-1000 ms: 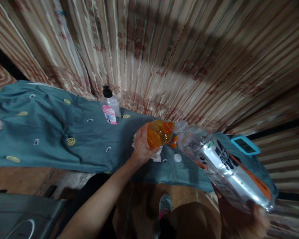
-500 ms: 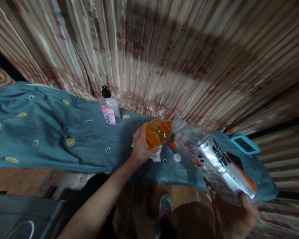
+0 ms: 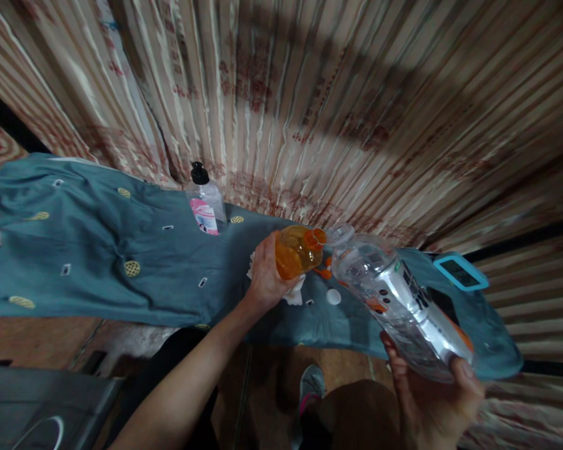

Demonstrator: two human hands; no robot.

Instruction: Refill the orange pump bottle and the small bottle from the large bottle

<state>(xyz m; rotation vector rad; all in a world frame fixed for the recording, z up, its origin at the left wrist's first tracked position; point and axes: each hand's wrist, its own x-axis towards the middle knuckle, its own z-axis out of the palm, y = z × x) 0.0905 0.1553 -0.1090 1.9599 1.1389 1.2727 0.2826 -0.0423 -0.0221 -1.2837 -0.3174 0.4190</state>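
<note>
My left hand [image 3: 266, 273] is closed around a small clear bottle of orange liquid [image 3: 293, 253], tipped with its mouth to the right. In my right hand [image 3: 434, 400] is a large clear plastic bottle [image 3: 396, 300] with a silver label, held at its base and slanting up to the left. Its open mouth lies right beside the mouth of the orange bottle; whether the two touch I cannot tell. A crumpled white tissue [image 3: 294, 294] is under my left hand. Below the mouths are a white cap [image 3: 333, 297] and a small orange piece [image 3: 325, 270].
A clear pump bottle [image 3: 207, 209] with a black top stands at the back left on the teal cloth [image 3: 98, 250]. A blue-framed device [image 3: 460, 272] and a dark flat object [image 3: 443, 304] lie at the right. A pleated curtain [image 3: 281, 112] hangs behind.
The large bottle has shifted slightly and turned in my right hand, its base moving a little left. My left hand and the orange bottle have barely moved.
</note>
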